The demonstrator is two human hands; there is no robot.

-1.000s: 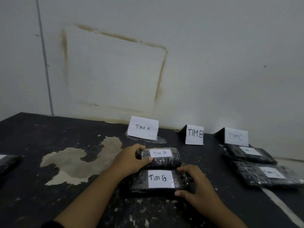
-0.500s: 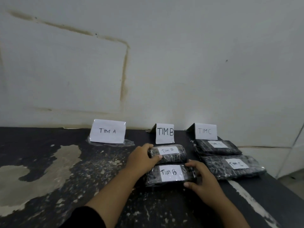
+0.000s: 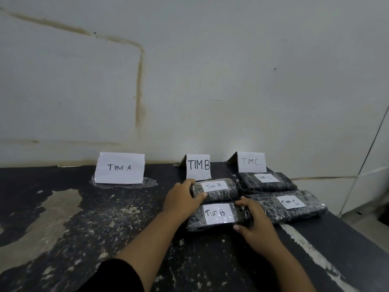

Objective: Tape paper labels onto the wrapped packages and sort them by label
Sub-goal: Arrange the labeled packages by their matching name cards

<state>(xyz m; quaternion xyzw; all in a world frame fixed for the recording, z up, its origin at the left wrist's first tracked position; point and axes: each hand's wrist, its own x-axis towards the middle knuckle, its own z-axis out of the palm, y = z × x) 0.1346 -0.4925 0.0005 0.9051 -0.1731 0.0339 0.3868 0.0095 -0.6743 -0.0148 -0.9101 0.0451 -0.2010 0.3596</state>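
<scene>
Black near package unmoved in right hand, far package in left hand

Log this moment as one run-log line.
left hand: grips rear TIM B package; right hand: grips front TIM B package; row: TIM B sign

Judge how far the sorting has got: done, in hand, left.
Done: far C package and near C package lie labelled by the C sign. In hand: left hand holds far B package, right hand near B package, by the B sign. Left: release; none shows by the A sign.
</scene>
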